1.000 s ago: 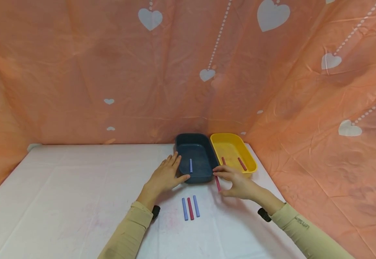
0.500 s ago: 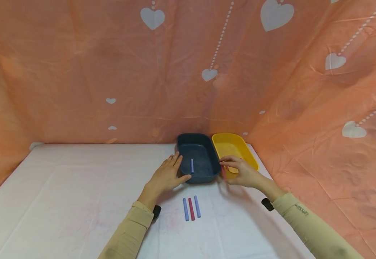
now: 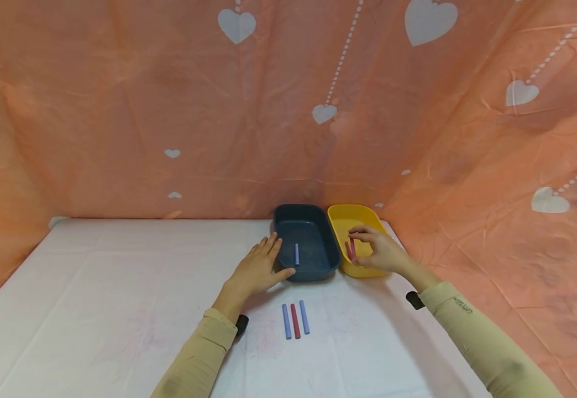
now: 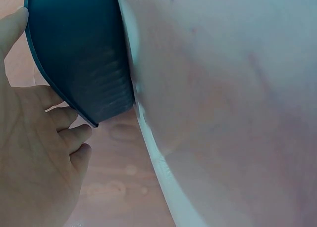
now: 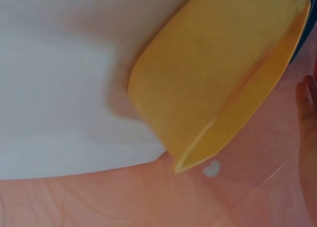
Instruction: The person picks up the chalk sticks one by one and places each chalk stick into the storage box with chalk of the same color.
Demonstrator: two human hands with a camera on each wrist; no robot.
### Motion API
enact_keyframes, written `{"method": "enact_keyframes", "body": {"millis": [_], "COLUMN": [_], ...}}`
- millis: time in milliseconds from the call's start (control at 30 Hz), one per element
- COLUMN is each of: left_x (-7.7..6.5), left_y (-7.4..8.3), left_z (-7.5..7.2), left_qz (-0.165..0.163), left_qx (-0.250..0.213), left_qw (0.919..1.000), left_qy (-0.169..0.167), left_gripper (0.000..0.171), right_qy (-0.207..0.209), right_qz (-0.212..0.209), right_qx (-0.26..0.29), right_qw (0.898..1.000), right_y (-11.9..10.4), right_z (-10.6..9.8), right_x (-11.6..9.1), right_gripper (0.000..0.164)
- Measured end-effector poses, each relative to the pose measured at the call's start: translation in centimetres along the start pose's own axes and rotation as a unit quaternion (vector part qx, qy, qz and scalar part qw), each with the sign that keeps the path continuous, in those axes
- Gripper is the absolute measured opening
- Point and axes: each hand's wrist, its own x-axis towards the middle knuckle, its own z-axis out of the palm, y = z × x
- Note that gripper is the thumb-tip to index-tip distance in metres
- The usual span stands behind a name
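My right hand (image 3: 380, 251) pinches a red chalk stick (image 3: 352, 247) between thumb and fingers over the near part of the yellow tray (image 3: 340, 216). Another red chalk stick (image 3: 348, 252) lies in that tray beside the held one. My left hand (image 3: 253, 271) rests against the left side and near corner of the dark blue tray (image 3: 313, 235), fingers extended; the left wrist view shows its fingers at the tray's rim (image 4: 42, 71). Inside the dark tray lies a blue chalk stick (image 3: 297, 254). At the right wrist view's edge, only part of my right hand (image 5: 308, 138) shows.
Nearer on the white table (image 3: 119, 287) lie a blue chalk stick (image 3: 286, 321), a red chalk stick (image 3: 295, 320) and another blue chalk stick (image 3: 305, 317), side by side. Both trays stand next to each other near an orange cloth backdrop (image 3: 209, 110).
My right hand has carried the red chalk stick forward and right, from the table before the trays to over the yellow tray. My left hand has stayed at the dark tray.
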Motion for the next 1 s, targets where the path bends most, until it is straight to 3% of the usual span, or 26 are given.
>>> {"method": "enact_keyframes", "body": {"millis": [400, 633, 1000], "left_x": [0.0, 0.0, 0.0], "left_y": [0.1, 0.0, 0.0], "left_z": [-0.1, 0.0, 0.0], "left_qz": [0.006, 0.000, -0.009], "left_qx": [0.002, 0.004, 0.005], "left_qw": [1.0000, 1.0000, 0.9999], "left_qy": [0.005, -0.002, -0.002], "left_gripper": [0.094, 0.094, 0.094], "right_qy": [-0.048, -0.085, -0.101], "right_qz": [0.066, 0.111, 0.108], "right_qx": [-0.015, 0.004, 0.029], "right_qw": [0.997, 0.990, 0.989], "right_y": [2.6, 3.7, 6.0], "right_z": [-0.7, -0.1, 2.0], "right_x": [0.4, 0.4, 0.5], "right_gripper": [0.058, 0.057, 0.052]}}
